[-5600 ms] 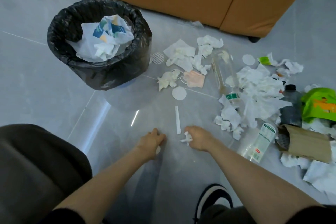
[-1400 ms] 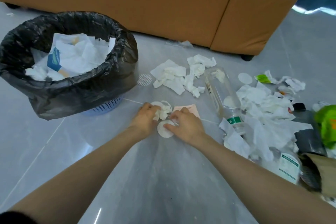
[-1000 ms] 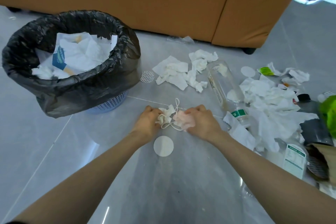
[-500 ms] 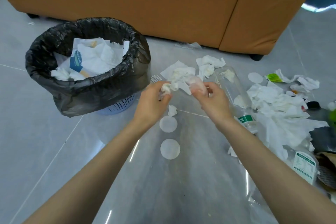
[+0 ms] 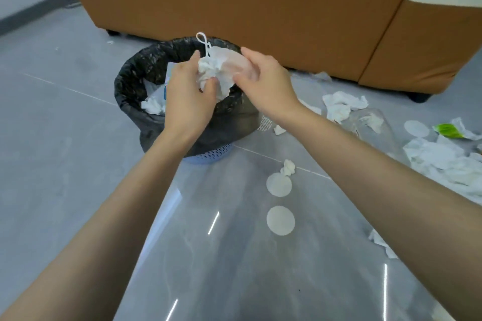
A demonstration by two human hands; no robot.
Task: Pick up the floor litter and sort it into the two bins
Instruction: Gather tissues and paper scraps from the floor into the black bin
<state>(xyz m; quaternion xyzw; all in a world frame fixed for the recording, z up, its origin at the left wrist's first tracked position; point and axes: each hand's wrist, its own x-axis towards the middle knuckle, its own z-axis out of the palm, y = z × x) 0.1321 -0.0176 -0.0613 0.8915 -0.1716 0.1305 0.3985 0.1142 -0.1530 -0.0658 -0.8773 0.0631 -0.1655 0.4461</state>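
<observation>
Above the black-lined bin (image 5: 135,78), the left hand (image 5: 185,94) grips crumpled tissue (image 5: 211,70); the right hand (image 5: 263,81) pinches a pink mask (image 5: 234,62).

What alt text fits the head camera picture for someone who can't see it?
A left hand and a right hand hold a wad of tissue and a pinkish face mask above a black-lined bin. Round pads, tissues and a clear bottle litter the floor.
</observation>
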